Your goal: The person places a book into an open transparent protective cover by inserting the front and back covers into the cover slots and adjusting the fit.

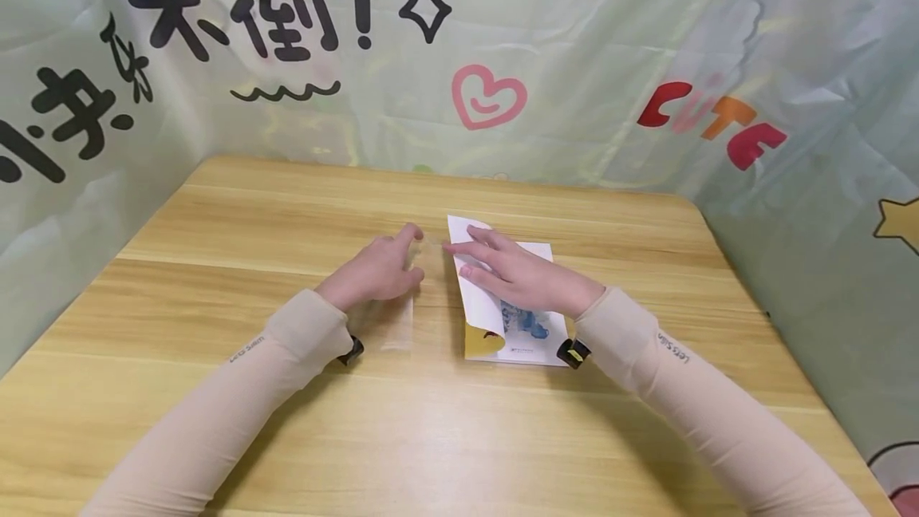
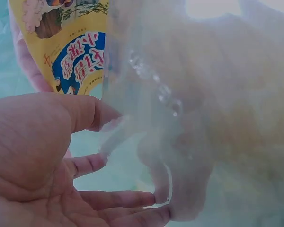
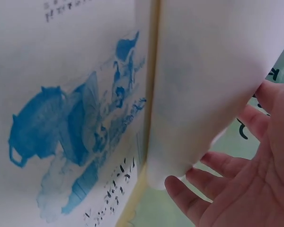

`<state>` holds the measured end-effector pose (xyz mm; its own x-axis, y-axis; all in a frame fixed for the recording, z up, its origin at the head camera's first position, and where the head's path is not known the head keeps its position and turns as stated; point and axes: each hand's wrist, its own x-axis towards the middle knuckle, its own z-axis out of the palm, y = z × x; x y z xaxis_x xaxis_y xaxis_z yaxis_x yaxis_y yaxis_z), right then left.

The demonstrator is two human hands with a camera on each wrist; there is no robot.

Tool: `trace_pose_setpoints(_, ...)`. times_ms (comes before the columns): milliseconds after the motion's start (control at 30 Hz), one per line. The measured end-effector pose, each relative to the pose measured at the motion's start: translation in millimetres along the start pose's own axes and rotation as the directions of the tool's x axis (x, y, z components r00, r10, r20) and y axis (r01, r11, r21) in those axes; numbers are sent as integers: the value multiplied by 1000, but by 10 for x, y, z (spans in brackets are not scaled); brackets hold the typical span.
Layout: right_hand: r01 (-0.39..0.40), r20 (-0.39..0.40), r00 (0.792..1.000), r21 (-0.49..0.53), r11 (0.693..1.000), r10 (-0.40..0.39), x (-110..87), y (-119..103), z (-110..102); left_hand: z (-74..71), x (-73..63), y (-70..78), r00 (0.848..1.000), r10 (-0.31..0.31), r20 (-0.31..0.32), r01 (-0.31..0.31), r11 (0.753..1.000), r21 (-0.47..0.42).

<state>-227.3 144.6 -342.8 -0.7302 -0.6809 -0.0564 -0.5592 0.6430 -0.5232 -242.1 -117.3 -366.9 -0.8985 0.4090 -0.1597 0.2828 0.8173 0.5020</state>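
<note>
Near the middle of the table, a thin paperback book lies partly open, a blue illustration on its title page. Its cover, white inside and yellow outside, stands lifted and curled. My right hand rests with extended fingers against the cover's white inner side. In the right wrist view, its fingertips touch the cover's edge. To the left of the book, my left hand has its fingertips at a clear plastic sheet, with thumb and index finger apart. The sheet's outline is hard to make out in the head view.
The wooden table extends around both hands. A pale fabric backdrop with printed lettering and a pink heart stands behind it and along both sides. Each wrist carries a small black strap.
</note>
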Motion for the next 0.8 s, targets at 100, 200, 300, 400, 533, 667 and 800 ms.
trace_pose_setpoints(100, -24, 28, 999, -8, 1000, 24, 12, 7, 42, -12, -1, -15, 1000, 6, 11, -6, 1000, -10)
trace_pose_setpoints(200, -43, 53, 998, -12, 999, 43, 28, 8, 92, -21, -2, -30, 1000, 6, 22, -6, 1000, -19)
trace_pose_setpoints(300, -47, 62, 997, -31, 998, 49, 50, 6, 138, -27, -3, -47, 1000, 8, 26, -7, 1000, -22)
trace_pose_setpoints(400, -47, 65, 997, -62, 997, 51, 64, 2, 174, -32, -6, -54, 1000, 10, 28, -9, 999, -33)
trace_pose_setpoints(533, -56, 75, 995, -107, 993, 64, 92, -13, 215, -39, -14, -69, 999, -8, 31, 9, 998, -55)
trace_pose_setpoints(667, -82, 74, 993, -117, 990, 91, 127, -37, 252, -45, -23, -83, 999, -19, 30, 20, 999, -49)
trace_pose_setpoints(800, -82, 81, 992, -127, 989, 93, 150, -53, 282, -50, -29, -90, 999, -32, 36, 34, 998, -45)
